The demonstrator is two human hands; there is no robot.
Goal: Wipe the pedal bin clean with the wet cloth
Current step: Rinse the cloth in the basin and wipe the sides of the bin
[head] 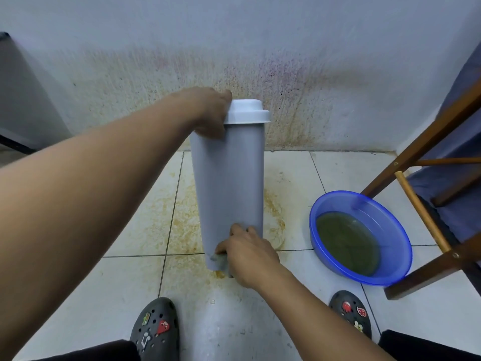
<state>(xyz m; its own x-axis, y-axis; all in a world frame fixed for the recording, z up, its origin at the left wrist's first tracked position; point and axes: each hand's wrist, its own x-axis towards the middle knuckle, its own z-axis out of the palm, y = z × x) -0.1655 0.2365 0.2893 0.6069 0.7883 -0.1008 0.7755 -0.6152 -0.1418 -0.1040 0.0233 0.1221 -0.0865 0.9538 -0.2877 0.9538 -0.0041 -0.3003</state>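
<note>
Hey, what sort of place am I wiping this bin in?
Probably a utility or kitchen corner in a home: a tiled floor with brown stains, a stained painted wall behind the bin, and a blue basin of murky water on the floor.

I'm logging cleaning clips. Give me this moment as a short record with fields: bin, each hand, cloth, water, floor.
bin: grey pedal bin, white lid closed, on the tiles near the stained wall
left hand: grips the bin's top, just under the lid
right hand: holds the cloth against the bin's base
cloth: mostly hidden under the fingers
water: blue basin of murky greenish water, right of the bin
floor: brown stains around the bin
</note>
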